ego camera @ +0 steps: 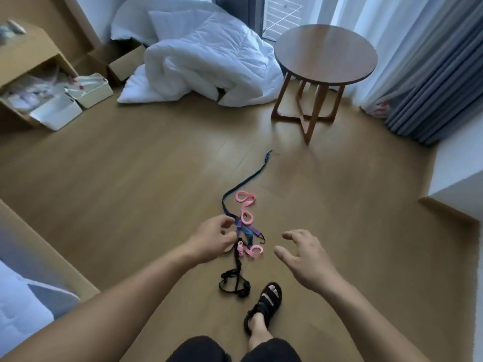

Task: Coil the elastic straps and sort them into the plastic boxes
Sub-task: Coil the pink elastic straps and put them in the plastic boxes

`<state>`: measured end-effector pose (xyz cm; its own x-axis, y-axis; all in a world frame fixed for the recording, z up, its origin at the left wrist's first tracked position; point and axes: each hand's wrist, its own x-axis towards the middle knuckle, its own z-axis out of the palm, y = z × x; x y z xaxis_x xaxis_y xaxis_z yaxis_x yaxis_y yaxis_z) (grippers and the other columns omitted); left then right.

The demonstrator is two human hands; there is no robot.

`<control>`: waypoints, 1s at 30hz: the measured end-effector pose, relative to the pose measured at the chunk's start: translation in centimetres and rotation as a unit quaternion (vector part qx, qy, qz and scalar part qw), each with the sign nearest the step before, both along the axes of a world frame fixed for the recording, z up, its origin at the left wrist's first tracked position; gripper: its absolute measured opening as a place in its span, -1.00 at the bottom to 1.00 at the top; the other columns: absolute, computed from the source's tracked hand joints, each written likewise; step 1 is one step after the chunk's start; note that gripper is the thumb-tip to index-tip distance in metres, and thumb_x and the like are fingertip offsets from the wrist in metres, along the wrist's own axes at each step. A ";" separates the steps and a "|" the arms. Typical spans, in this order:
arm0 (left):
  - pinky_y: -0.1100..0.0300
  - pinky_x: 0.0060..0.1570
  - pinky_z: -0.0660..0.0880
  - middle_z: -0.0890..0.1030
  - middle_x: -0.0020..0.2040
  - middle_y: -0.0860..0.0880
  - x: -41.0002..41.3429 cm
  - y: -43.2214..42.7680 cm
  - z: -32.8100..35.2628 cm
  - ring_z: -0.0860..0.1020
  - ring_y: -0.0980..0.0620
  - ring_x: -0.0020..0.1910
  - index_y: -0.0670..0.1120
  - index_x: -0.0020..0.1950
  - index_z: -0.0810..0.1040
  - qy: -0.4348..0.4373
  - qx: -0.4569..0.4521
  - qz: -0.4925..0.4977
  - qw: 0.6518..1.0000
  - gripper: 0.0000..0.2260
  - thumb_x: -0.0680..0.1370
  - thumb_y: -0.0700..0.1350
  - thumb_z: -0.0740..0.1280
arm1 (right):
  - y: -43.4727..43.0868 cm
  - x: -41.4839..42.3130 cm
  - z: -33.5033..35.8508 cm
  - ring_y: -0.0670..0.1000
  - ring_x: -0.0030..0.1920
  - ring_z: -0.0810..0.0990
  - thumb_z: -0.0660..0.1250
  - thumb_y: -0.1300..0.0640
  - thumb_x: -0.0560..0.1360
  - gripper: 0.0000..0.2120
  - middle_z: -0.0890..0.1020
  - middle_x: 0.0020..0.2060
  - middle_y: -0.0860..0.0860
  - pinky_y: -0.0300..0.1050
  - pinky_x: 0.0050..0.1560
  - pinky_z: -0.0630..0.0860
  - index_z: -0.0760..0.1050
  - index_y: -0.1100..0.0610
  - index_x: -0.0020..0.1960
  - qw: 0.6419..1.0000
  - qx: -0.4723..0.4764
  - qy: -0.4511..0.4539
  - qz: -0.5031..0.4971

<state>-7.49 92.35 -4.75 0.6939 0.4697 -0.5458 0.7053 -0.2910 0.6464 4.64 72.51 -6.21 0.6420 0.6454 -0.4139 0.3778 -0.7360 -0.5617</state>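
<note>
Several elastic straps (pixel 240 227) (pink, blue, purple, black) in a loose tangle on the floor (pixel 156 178) at frame centre, well apart from the white plastic boxes (pixel 56 113) at upper left. Left hand (pixel 213 239) at the tangle's left edge, fingers curled, grip impossible to tell. Right hand (pixel 305 257) just right of the tangle, grip wide, holding nothing.

Soft daylight enters through the sheer white curtains (pixel 379 27) at upper right, leaving a pale sheen on the light-brown wooden floor (pixel 130 178). Wide-angle distortion bends the frame edges; the open wooden shelf unit (pixel 31 64) at left is blurred.
</note>
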 end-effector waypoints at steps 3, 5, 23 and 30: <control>0.22 0.19 0.44 0.54 0.32 -0.02 3.8 2.0 -4.7 0.52 0.05 0.22 -0.10 0.40 0.46 0.041 -0.019 0.036 0.998 -0.64 0.60 -0.12 0.31 | 3.1 4.5 -5.6 -0.03 0.35 0.38 0.26 -0.15 0.56 -0.57 0.48 0.32 -0.06 -0.07 0.33 0.36 0.46 0.03 0.35 0.999 -0.031 0.039 0.014; 0.24 0.15 0.43 0.55 0.30 -0.02 5.7 3.2 -9.1 0.52 0.07 0.18 -0.10 0.38 0.47 0.067 -0.036 0.071 0.995 -0.65 0.59 -0.12 0.30 | 5.3 7.0 -10.2 -0.01 0.31 0.42 0.26 -0.16 0.56 -0.57 0.49 0.31 -0.05 -0.06 0.28 0.40 0.47 0.03 0.34 0.996 -0.061 0.061 0.027; 0.14 -0.08 0.44 0.54 -0.19 0.04 11.1 8.8 -60.2 0.48 0.05 -0.17 -0.04 0.07 0.58 0.175 -0.169 0.224 0.944 -0.86 0.54 -0.12 0.32 | 14.2 9.1 -65.8 0.10 0.28 0.43 0.25 -0.04 0.55 -0.65 0.48 0.27 0.03 -0.05 0.17 0.46 0.44 0.02 0.31 0.962 -0.212 0.124 0.121; 0.13 -0.19 0.32 0.49 -0.35 0.01 10.0 7.5 -68.1 0.39 -0.01 -0.26 -0.02 -0.43 0.59 0.201 -0.216 0.242 0.924 -0.68 0.53 -0.15 0.31 | 14.0 7.1 -73.8 0.13 0.15 0.53 0.16 0.05 0.61 -0.81 0.57 0.10 0.03 -0.01 0.06 0.45 0.50 0.06 0.12 0.965 -0.223 0.059 0.128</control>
<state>2.54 99.86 -72.84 0.1602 0.3503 -0.9228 0.8933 0.3463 0.2865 11.70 86.48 -79.96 0.4171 0.5176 -0.7471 0.5315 -0.8057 -0.2615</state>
